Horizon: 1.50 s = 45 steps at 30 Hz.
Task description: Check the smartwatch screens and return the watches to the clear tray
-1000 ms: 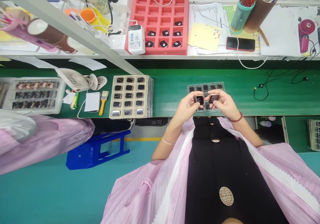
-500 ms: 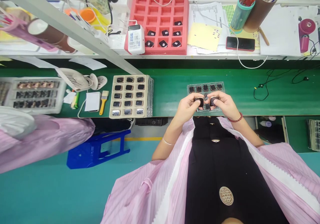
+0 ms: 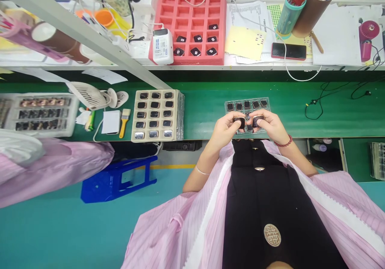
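1. Head view: the left hand (image 3: 226, 129) is closed around a small dark square watch case (image 3: 240, 121), pinched between its fingers and thumb.
2. The right hand (image 3: 271, 125) grips a second watch case (image 3: 258, 120) the same way; the two pieces sit just beside each other, near but apart.
3. Both hands hang over the near part of a clear tray (image 3: 247, 105) on the green belt (image 3: 207, 108), whose far row holds more dark cases.
4. Left of the hands, well apart, lies a beige tray (image 3: 154, 115) with rows of dark and silvery pieces, on a stack of others.
5. Beside that tray lie a small brush (image 3: 124, 120) and a white fan (image 3: 90, 95).
6. On the shelf behind stands a red foam tray (image 3: 192, 24) with a few dark cases in its near cells, and a phone (image 3: 288, 51) lies to its right.
7. At the left edge shows another person's pink sleeve (image 3: 51, 168).
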{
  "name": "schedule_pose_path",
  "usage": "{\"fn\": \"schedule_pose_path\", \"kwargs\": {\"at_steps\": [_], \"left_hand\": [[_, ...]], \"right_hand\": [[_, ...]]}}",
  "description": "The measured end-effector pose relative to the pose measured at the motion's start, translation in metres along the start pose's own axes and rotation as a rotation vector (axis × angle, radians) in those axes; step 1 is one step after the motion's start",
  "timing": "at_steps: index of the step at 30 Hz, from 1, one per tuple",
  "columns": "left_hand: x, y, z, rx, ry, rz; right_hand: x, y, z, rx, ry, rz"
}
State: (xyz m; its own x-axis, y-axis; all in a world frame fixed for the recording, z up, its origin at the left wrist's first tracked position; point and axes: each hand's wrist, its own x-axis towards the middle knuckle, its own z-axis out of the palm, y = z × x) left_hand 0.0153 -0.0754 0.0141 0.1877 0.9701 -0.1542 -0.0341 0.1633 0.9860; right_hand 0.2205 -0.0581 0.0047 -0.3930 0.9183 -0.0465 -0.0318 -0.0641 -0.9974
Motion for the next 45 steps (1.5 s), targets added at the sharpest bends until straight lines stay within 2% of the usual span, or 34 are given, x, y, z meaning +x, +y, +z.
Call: {"fn": "schedule_pose_path", "kwargs": {"at_steps": [9, 16, 23, 38, 45], "left_hand": [[-0.002, 0.001, 0.001, 0.017, -0.014, -0.011], [-0.002, -0.006, -0.002, -0.014, -0.011, 0.066], [-0.004, -0.008, -0.004, -0.026, 0.021, 0.072], [-0.009, -0.010, -0.001, 0.003, -0.030, 0.091], [-0.009, -0.011, 0.002, -0.015, -0.010, 0.103]], "right_hand": [[-0.003, 0.002, 0.001, -0.005, 0.004, -0.009], [-0.004, 0.003, -0.003, -0.010, -0.062, -0.067], [-0.007, 0.001, 0.002, -0.036, -0.075, -0.086], [-0.013, 0.000, 0.001, -0.052, -0.048, -0.079], [-0.018, -0.003, 0.001, -0.058, -0.036, -0.089]]}}
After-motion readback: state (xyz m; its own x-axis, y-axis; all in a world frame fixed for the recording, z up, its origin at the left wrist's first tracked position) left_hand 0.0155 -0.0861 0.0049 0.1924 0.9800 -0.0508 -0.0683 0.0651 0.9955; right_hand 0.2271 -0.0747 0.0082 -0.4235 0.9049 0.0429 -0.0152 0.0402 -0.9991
